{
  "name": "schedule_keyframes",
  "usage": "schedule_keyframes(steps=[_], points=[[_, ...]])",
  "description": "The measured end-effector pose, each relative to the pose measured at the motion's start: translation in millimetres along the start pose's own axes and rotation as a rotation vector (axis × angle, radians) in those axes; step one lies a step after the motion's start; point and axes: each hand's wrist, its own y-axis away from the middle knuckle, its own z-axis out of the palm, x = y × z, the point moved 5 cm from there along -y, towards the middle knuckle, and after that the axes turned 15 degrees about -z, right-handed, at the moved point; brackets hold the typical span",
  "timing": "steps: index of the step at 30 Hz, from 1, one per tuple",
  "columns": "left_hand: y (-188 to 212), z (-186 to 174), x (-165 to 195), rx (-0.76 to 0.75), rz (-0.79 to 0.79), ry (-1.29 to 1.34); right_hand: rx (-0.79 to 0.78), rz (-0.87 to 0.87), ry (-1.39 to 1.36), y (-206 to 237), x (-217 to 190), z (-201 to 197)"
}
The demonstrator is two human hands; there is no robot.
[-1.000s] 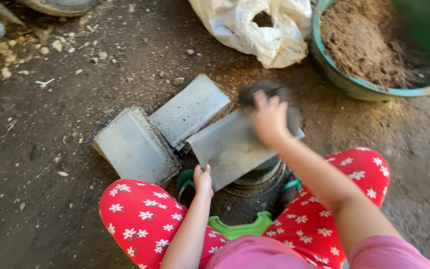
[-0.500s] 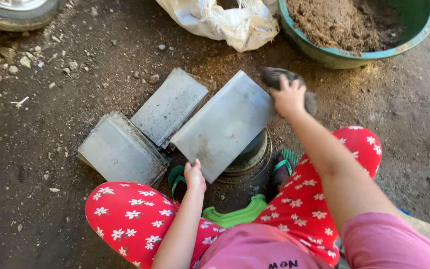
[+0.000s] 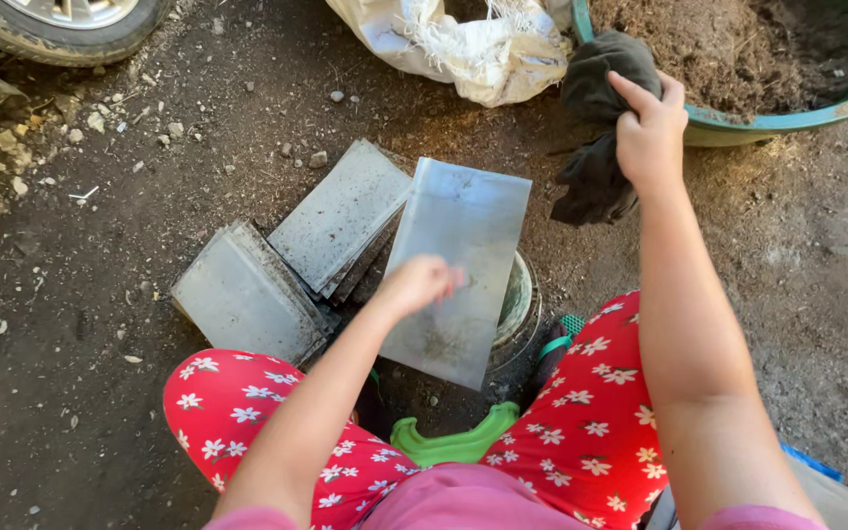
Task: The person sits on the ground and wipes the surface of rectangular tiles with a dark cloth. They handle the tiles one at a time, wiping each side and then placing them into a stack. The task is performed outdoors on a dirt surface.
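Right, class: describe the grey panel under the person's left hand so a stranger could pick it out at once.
Start at the green tub of soil at top right, then drop to the round container between the person's knees. The grey panel lies across it, under the left hand. Unlike the panels on the ground, it is raised.

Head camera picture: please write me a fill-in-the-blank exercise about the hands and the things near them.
1. The right hand holds a dark ____ above the ground.
2. The left hand is over a grey ____ that rests on a bucket.
3. The green tub is filled with ____.
4. The trousers are ____ with white flowers.

Missing words: cloth; panel; soil; red
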Motion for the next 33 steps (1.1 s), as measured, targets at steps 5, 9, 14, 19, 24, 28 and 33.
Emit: schedule_keyframes(steps=[5, 9, 14, 19, 24, 28, 33], points=[[-89.6, -33.7, 109.2, 0.481, 0.332, -0.389, -0.022, 0.019, 0.133, -3.7, -14.9, 2.7], [-137.4, -41.0, 143.0, 0.412, 0.166, -0.641, -0.036, 0.051, 0.144, -13.5, -21.7, 2.5], [-144.5, -61.0, 132.0, 0.252, -0.162, -0.596, -0.104, 0.133, 0.157, -17.8, -10.7, 1.1], [-106.6, -113.9, 55.8, 0.328, -0.561, -0.219, -0.105, 0.113, 0.222, -16.4, 6.2, -2.2], [-52.7, -105.0, -49.8, 0.675, -0.4, 0.028, -0.113, 0.166, 0.246, -10.1, 18.1, -5.0], [-12.0, -64.5, -103.1, 1.026, -0.275, 0.299, -0.14, 0.148, 0.261, 1.1, -7.6, 7.7], [39.1, -10.3, -155.7, 1.058, -0.31, 0.435, -0.218, -0.081, 0.383, 25.4, -95.1, 47.5]])
